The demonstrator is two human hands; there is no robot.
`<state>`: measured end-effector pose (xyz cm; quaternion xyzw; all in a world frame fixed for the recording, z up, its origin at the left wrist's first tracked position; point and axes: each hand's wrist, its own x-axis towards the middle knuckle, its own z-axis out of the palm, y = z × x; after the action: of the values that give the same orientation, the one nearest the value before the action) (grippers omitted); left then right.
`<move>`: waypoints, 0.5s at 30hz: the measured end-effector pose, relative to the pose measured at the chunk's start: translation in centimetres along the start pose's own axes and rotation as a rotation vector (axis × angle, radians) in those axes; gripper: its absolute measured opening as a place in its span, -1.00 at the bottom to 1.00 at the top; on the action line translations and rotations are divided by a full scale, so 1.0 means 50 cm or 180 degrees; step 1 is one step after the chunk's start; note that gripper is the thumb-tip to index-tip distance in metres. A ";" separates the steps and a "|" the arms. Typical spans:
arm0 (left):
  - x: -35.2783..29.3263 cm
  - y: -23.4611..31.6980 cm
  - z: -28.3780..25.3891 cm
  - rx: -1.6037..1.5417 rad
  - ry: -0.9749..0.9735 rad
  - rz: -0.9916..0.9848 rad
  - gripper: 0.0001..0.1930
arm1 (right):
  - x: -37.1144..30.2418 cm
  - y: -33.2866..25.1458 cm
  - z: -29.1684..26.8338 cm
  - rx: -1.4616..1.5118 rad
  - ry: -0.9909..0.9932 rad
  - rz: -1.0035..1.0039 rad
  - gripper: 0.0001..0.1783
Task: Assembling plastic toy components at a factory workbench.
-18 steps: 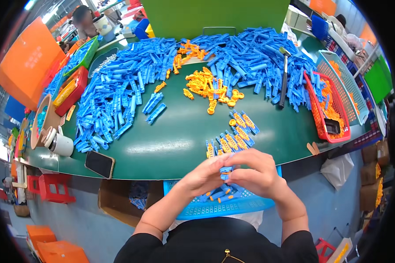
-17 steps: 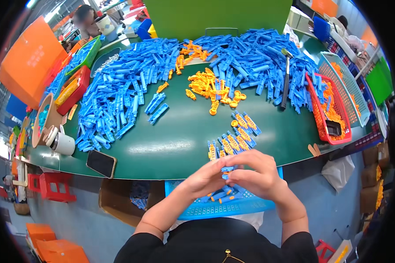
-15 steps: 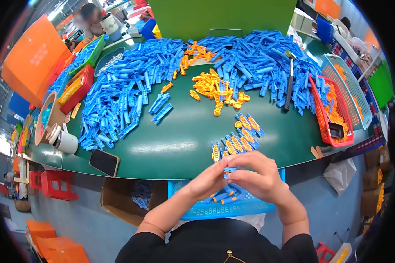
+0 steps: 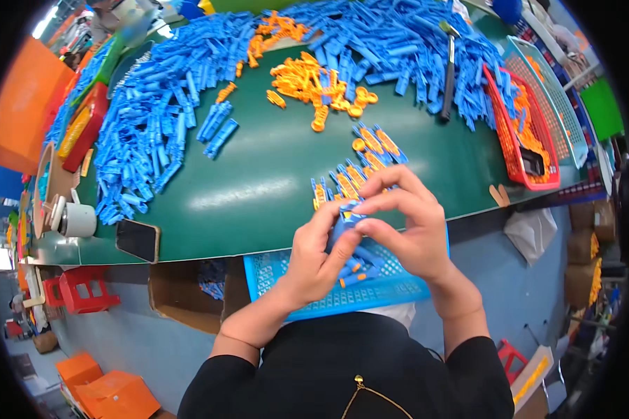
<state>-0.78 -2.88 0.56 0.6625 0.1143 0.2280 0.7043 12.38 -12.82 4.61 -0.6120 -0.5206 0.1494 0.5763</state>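
Note:
A small blue plastic part is pinched between my hands above the table's near edge. My left hand is closed around its lower side, and the fingertips of my right hand press on it from the right. My fingers hide much of its shape. Just beyond my hands lie several blue pieces with orange inserts, set side by side in a slanting row. Below my hands, a light blue plastic basket holds several blue pieces with orange ends.
Blue parts are heaped along the far and left sides of the green table. Orange parts lie mid-table. A hammer rests on the right heap, near a red basket. A phone and white mug stand left.
The view has tilted downward, so the table sits higher in the picture. My hands have turned and spread somewhat, and more of the blue part shows between them.

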 end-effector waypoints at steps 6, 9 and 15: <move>-0.013 -0.032 0.032 -0.0288 0.0500 0.0184 -0.73 | -0.005 0.023 0.024 0.0900 -0.0123 0.0372 -0.89; -0.019 -0.033 0.045 -0.1071 0.0558 -0.0065 -0.73 | -0.022 0.031 0.030 0.1466 -0.0104 0.0758 -0.92; -0.027 -0.032 0.051 -0.1544 0.0522 -0.0100 -0.73 | -0.038 0.005 0.033 0.1410 0.0042 0.0763 -0.92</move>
<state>-0.52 -5.78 -0.95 0.4516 0.1233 0.2907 0.8344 10.41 -13.39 3.11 -0.5290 -0.3951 0.3230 0.6780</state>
